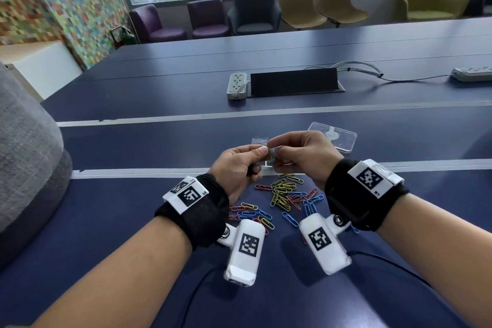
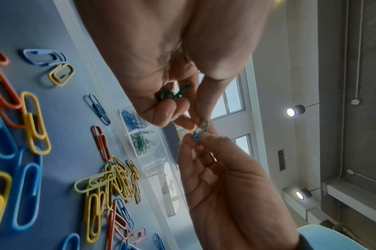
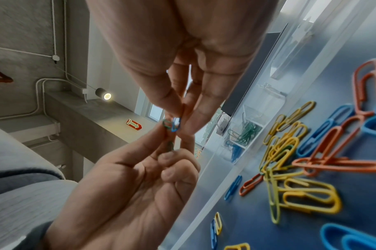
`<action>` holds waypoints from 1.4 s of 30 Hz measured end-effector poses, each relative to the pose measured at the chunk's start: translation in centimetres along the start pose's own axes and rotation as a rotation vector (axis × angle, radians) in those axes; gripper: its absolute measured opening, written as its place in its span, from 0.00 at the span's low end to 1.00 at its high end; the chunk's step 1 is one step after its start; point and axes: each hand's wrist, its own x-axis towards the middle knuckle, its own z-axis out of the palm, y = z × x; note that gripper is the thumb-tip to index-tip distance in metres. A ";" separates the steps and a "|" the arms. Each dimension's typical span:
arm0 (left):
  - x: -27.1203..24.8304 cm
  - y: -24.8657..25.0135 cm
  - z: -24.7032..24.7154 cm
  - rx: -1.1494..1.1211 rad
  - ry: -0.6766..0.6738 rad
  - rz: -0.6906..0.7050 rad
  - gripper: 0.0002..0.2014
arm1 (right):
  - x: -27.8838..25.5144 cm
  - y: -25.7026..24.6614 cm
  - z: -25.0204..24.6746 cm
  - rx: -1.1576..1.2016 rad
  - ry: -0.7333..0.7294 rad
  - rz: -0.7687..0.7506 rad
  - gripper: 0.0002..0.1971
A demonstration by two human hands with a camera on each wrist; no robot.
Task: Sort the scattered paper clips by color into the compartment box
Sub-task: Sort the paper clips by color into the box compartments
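Both hands meet in the air above the scattered paper clips (image 1: 285,194), which are yellow, blue, orange and green. My left hand (image 1: 262,152) pinches a green clip (image 2: 204,126) and keeps more green clips (image 2: 172,94) in its curled fingers. My right hand (image 1: 274,151) pinches a blue clip (image 3: 175,125) that is hooked into the green one. The clear compartment box (image 2: 127,133) lies just beyond the hands, mostly hidden in the head view. One cell holds blue clips (image 2: 131,120), and the cell beside it holds green clips (image 2: 142,143).
The box's clear lid (image 1: 332,138) lies to the right behind my hands. Farther back sit a power strip (image 1: 237,85) and a black cable hatch (image 1: 292,82). White tape lines (image 1: 138,172) cross the blue table. Someone's grey-clad shoulder (image 1: 26,154) fills the left edge.
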 end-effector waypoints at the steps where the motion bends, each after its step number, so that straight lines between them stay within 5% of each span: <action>1: 0.0 -0.1 0.0 0.004 0.004 0.001 0.08 | -0.1 0.0 0.1 0.008 0.000 -0.003 0.11; 14: 0.3 -1.2 0.3 0.001 0.041 0.021 0.06 | 0.1 0.3 -0.2 0.092 0.080 0.037 0.11; 24: 0.4 -0.7 0.5 -0.031 0.042 0.034 0.08 | -0.1 0.4 -1.6 0.380 0.017 0.140 0.06; 36: -0.1 -1.1 0.7 -0.055 -0.044 -0.004 0.08 | -0.5 0.3 -1.0 0.345 -0.035 0.109 0.10; 42: 0.0 -0.6 0.5 0.057 -0.028 -0.036 0.10 | -0.5 0.6 -0.6 0.145 0.071 -0.074 0.12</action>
